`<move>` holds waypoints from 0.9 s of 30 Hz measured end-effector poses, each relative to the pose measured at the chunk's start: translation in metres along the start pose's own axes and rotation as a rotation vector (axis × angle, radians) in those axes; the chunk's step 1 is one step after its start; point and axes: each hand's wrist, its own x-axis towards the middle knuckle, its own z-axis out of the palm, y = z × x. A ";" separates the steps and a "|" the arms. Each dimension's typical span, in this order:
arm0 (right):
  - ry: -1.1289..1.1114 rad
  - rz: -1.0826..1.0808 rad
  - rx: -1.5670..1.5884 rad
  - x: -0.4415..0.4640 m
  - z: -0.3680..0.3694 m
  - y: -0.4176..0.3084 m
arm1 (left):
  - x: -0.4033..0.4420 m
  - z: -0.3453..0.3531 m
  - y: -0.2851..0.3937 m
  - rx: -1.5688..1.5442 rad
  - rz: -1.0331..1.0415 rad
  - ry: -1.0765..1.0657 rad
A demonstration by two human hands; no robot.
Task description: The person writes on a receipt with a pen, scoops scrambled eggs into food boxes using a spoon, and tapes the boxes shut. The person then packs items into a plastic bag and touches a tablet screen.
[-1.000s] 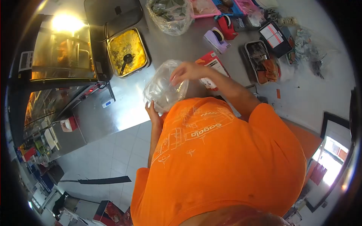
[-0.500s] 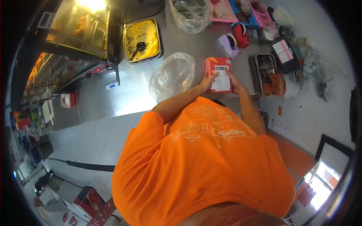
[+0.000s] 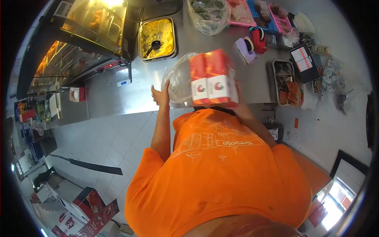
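Observation:
Two red-and-white cardboard boxes (image 3: 210,81), side by side and lifted, show their printed faces and are slightly blurred. My right hand (image 3: 238,93) holds them from the right side; most of its fingers are hidden behind the boxes. A clear plastic bag (image 3: 177,81) lies on the steel counter just left of the boxes, partly covered by them. At the bag's left edge is my left hand (image 3: 161,95), its fingers apart and nothing in it; whether it touches the bag I cannot tell.
A metal tray of yellow food (image 3: 167,29) with a black spoon (image 3: 153,47) stands behind the bag. To the left is a lit display cabinet (image 3: 90,39). Tape dispensers (image 3: 247,49) and a tray of packets (image 3: 287,81) lie to the right.
My left hand has let go of the boxes and moved left beside the bag. The boxes have been raised, turned and carried left in my right hand. The view has shifted slightly.

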 end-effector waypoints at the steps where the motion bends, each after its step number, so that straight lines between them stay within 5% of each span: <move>1: -0.058 0.015 -0.202 -0.001 0.010 -0.002 | 0.008 -0.003 -0.017 -0.200 -0.129 -0.285; 2: -0.107 -0.009 -0.510 -0.003 0.057 -0.046 | 0.012 -0.010 -0.032 -0.402 -0.253 -0.572; 3: -0.094 0.010 -0.262 0.010 0.061 -0.018 | 0.015 -0.008 -0.047 -0.604 -0.378 -0.859; 4: -0.079 0.025 -0.013 0.024 0.065 0.009 | 0.022 0.019 -0.079 -0.819 -0.467 -0.799; 6: 0.061 0.641 0.884 0.047 0.089 0.014 | -0.010 0.023 -0.076 -1.082 -0.339 -0.842; 12: 0.274 0.483 0.576 0.086 0.068 0.088 | -0.082 0.027 -0.060 -0.855 -0.301 -0.762; 17: 0.207 0.617 0.547 0.096 0.061 0.094 | -0.052 0.039 -0.092 -0.531 0.168 -0.765; 18: 0.207 0.631 0.459 0.103 0.050 0.114 | -0.054 0.042 -0.094 -0.489 0.323 -0.799; 20: 0.108 0.710 0.374 0.101 0.046 0.087 | -0.052 0.057 -0.102 -0.948 -0.125 -1.032; 22: 0.085 0.764 0.127 0.106 0.042 0.064 | -0.057 0.038 -0.089 -1.074 -0.585 -1.093; 24: 0.306 0.249 -0.578 0.115 0.041 0.074 | -0.068 0.020 -0.074 -1.112 -0.482 -0.906; 27: 0.449 -0.136 -1.106 0.125 0.031 0.016 | -0.088 -0.009 -0.041 -1.035 -0.437 -0.596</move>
